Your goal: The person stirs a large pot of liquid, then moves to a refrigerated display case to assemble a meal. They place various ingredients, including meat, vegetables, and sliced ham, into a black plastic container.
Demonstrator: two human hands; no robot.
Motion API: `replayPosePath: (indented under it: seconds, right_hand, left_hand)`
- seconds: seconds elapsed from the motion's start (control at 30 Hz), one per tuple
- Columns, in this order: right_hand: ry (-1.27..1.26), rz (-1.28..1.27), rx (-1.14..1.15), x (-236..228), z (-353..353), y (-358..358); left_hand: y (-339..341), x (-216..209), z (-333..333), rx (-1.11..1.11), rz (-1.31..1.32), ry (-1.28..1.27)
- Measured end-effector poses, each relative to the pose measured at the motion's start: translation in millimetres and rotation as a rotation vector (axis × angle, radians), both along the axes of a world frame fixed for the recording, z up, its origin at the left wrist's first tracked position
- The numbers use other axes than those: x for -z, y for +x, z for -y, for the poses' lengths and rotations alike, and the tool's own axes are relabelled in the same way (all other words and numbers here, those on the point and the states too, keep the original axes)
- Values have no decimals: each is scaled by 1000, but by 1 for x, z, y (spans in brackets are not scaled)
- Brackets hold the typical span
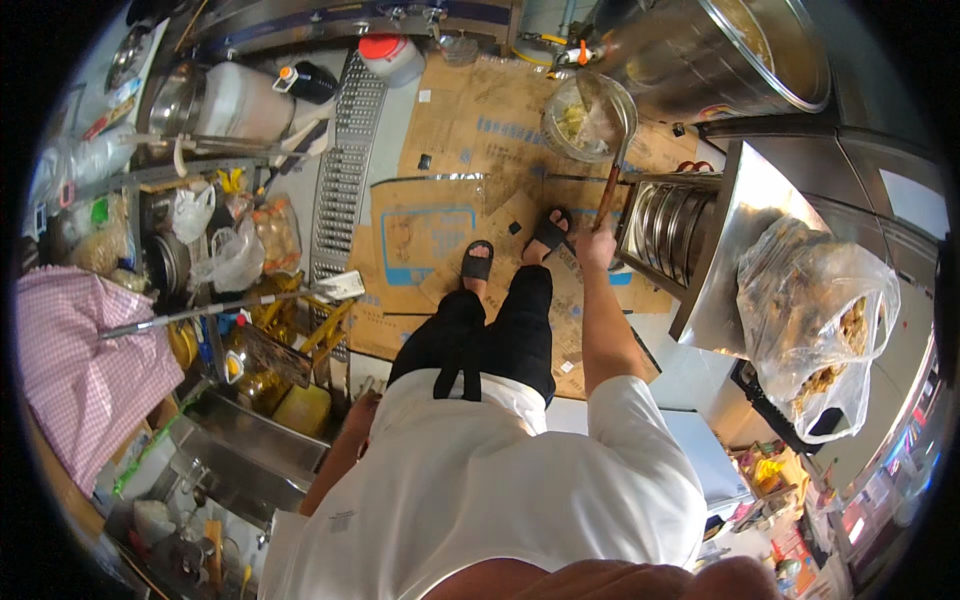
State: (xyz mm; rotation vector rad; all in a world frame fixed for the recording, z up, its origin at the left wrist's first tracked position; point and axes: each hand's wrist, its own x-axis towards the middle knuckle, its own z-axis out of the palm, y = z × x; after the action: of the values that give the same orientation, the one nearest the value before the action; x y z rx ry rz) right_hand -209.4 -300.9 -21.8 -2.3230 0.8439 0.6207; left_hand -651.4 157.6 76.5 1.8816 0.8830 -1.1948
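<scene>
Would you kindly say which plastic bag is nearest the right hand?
The large clear bag of brown pieces at the steel cabinet; the whitish bags at far left lie farther from the right hand on the wooden handle.

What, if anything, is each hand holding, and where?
Right hand: a long-handled utensil, gripped by its brown handle. Left hand: cannot tell whether it holds anything.

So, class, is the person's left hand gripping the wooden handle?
No, the right hand grips the wooden handle, while the left hand is apart from it, on the body's other side.
</scene>
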Motion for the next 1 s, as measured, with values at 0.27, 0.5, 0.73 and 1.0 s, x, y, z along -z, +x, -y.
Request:
replayPosePath:
  seconds: [0.27,0.5,0.73,1.0]
  right_hand:
    - [-157,108,-60,25,-25,-47]
    - [58,192,126,35,-6,-20]
    - [692,265,626,50,23,-25]
    - [1551,57,715,113,70,-35]
  left_hand:
    - [29,11,-6,-61,95,21]
    - [51,3,-3,56,79,66]
    - [46,7,2,21,50,-37]
    - [71,-12,35,149,-72,62]
